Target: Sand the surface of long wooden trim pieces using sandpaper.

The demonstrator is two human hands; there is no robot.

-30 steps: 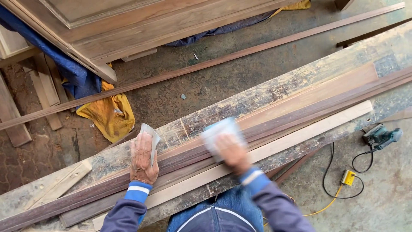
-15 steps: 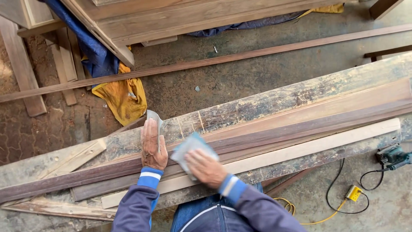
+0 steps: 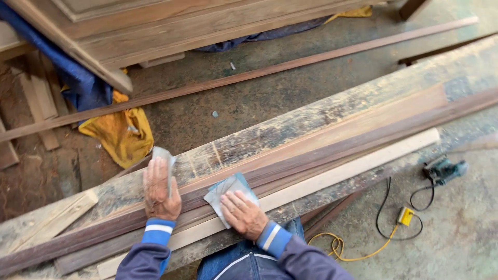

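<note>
My right hand (image 3: 244, 213) has slid back, pressing gritty grey sandpaper (image 3: 228, 193) flat on the dark moulded strip (image 3: 332, 150); my left hand (image 3: 161, 191) pins another sheet (image 3: 165, 158) near the plank's (image 3: 311, 116) far edge.

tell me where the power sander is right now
In the head view the power sander lies on the concrete floor at the right, just past the pale wooden strip, beside its yellow plug block.

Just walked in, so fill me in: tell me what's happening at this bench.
A person is sanding a long dark wood strip lying on a worn plank bench. The right hand presses a sheet of sandpaper flat onto the strip. The left hand rests on the strip, with a second folded sheet under its fingers. A power sander sits unused on the floor.
</note>
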